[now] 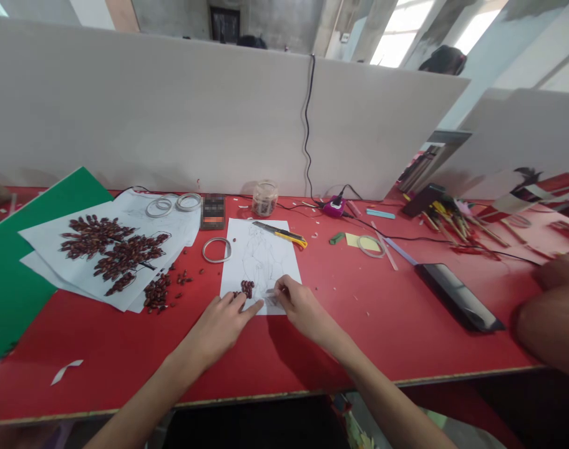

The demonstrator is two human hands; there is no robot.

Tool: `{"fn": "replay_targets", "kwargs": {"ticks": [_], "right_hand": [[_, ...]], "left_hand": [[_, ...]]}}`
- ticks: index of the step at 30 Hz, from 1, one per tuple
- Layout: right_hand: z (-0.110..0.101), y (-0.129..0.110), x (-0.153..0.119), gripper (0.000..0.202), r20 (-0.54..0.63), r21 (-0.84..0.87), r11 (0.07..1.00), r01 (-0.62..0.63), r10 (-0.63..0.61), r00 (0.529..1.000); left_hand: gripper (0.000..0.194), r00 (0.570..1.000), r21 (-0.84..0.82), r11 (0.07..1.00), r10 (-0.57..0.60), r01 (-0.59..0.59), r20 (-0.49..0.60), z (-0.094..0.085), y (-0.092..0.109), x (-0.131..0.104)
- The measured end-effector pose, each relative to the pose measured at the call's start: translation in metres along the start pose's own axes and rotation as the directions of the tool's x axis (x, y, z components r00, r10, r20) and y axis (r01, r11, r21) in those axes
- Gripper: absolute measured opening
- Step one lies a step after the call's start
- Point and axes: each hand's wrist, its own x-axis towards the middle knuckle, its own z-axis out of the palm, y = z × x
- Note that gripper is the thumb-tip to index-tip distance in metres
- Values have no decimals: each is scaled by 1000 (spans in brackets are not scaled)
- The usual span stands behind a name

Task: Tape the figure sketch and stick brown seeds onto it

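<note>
A white sheet with a pencil line drawing (pixel 254 265) lies in front of me. Near its lower left, a small cluster of dark brown seeds (pixel 248 288) sits on the paper. My left hand (pixel 226 321) rests flat at the sheet's lower edge, fingers stretched out and touching the paper next to the seeds. Over the lower right of the drawing, my right hand (pixel 296 305) is closed in a pinch; whatever its fingertips hold is too small to make out. A yellow and black utility knife (pixel 284 235) lies across the top of the sheet.
On the left are loose seeds (pixel 157 292), a seed-covered tree picture (pixel 113 255) and a green board (pixel 13 274). Tape rings (pixel 216 250), a glass jar (pixel 264 198) and a purple power adapter (pixel 334 206) stand behind. A co-worker's arm (pixel 553 312) is at right, beside a black case (pixel 457 296).
</note>
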Motion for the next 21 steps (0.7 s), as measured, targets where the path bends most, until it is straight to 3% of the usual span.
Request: {"fn": "replay_targets", "kwargs": {"ticks": [9, 21], "right_hand": [[5, -6, 3, 16, -83, 112, 994, -2, 11, 997], [10, -1, -2, 13, -112, 265, 964, 20, 10, 994]], "left_hand": [[68, 998, 6, 1000, 11, -11, -58, 8, -1, -2], [51, 995, -33, 999, 1, -4, -98, 13, -4, -4]]}}
